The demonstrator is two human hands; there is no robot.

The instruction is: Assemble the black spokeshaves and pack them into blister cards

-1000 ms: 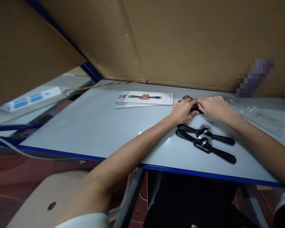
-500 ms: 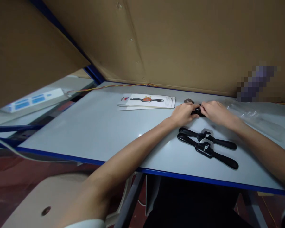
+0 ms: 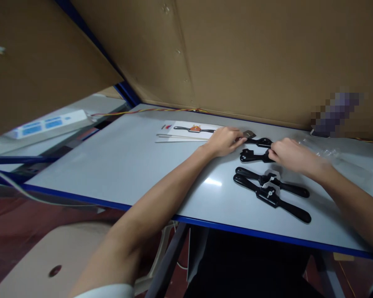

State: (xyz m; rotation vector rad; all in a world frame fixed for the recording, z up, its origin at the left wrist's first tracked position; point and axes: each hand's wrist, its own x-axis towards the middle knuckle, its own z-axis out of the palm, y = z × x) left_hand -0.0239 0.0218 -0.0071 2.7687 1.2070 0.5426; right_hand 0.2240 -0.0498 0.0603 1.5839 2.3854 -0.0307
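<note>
The left grip [image 3: 225, 141] bent against the rear tool [image 3: 262, 142], the right grip [image 3: 290, 153] over the next tool [image 3: 255, 157]. How closed either was, I couldn't tell.

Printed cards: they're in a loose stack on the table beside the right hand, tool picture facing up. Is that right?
Not quite: the head view shows the printed cards beside the left hand, not the right hand. They are in a loose stack on the table, tool picture facing up.
</note>
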